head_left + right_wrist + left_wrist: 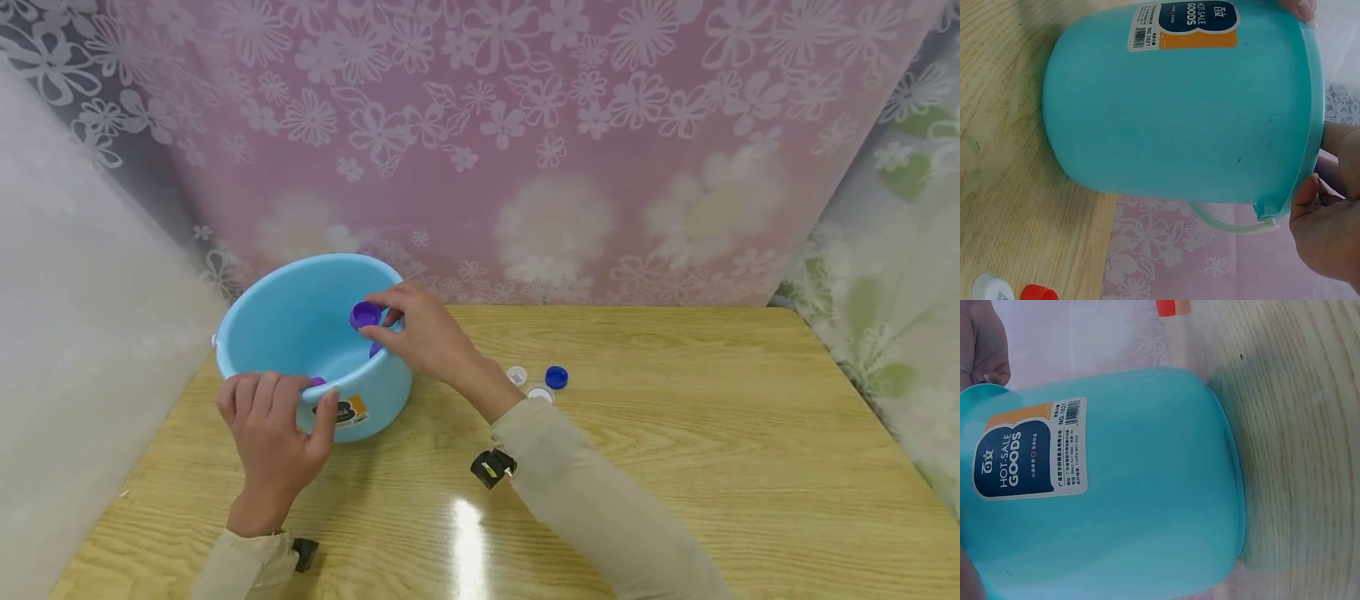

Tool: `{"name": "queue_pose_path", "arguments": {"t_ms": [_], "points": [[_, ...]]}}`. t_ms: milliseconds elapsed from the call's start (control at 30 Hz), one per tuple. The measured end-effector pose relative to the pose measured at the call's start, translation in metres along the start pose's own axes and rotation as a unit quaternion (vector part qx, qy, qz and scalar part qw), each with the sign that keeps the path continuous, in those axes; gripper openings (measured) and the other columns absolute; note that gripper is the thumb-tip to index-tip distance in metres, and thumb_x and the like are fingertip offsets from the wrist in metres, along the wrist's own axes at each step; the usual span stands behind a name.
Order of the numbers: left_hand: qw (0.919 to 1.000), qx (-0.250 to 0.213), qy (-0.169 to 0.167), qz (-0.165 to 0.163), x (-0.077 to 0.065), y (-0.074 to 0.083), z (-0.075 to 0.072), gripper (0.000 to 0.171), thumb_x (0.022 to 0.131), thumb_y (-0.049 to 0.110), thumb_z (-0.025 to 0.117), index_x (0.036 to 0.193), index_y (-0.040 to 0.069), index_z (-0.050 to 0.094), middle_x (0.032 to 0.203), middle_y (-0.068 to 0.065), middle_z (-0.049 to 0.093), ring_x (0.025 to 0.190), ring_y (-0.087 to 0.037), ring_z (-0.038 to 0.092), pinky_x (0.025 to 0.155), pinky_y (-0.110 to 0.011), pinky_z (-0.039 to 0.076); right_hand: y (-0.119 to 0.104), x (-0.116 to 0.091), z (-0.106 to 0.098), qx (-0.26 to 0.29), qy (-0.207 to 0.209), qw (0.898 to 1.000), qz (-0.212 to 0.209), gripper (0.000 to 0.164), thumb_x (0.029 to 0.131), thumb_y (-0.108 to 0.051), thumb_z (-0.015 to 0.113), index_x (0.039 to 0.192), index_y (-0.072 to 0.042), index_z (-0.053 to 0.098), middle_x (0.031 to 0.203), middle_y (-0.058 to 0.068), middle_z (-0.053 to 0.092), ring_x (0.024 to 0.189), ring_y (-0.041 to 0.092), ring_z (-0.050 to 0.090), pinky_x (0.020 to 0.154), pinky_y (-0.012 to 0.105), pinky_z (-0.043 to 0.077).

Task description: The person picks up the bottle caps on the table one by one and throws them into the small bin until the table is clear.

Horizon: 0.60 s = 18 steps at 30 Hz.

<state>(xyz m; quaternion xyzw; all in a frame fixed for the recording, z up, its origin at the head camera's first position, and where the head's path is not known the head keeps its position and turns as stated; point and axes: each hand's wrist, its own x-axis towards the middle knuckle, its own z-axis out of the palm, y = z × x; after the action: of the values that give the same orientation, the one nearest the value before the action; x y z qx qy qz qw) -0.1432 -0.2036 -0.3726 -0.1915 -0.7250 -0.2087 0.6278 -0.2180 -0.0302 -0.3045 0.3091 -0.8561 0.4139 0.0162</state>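
A light blue bucket (255,333) stands at the left of the table. My left hand (273,425) grips its near rim, fingers over the edge and thumb on the outside by the label. Beside those fingertips a bit of purple (318,382) shows; I cannot tell whether they hold it. My right hand (427,329) reaches over the bucket's right rim and pinches a round purple bottle cap (366,315) above the opening. Just below that cap, another purple piece (376,350) shows partly against the inner wall. The rim hides part of the bucket's bottom.
On the wooden table (675,467), right of the bucket, lie a blue cap (557,377) and two white caps (517,376). A red cap (1039,292) shows in the right wrist view. A flowered pink curtain (480,167) hangs behind the table.
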Motion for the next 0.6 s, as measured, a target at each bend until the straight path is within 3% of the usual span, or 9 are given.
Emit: {"name": "queue_pose_path", "arguments": {"t_ms": [600], "points": [[0.9999, 0.005, -0.012, -0.002, -0.0020, -0.0016, -0.0019, 0.050, 0.093, 0.045, 0.052, 0.070, 0.000, 0.051, 0.062, -0.013, 0.041, 0.064, -0.037, 0.037, 0.077, -0.052, 0.024, 0.0027, -0.0019, 0.0021, 0.033, 0.017, 0.999, 0.007, 0.046, 0.089, -0.023, 0.069, 0.130, -0.006, 0.059, 0.108, 0.000, 0.057, 0.090, 0.008, 0.055, 0.076, 0.020, 0.046]]}}
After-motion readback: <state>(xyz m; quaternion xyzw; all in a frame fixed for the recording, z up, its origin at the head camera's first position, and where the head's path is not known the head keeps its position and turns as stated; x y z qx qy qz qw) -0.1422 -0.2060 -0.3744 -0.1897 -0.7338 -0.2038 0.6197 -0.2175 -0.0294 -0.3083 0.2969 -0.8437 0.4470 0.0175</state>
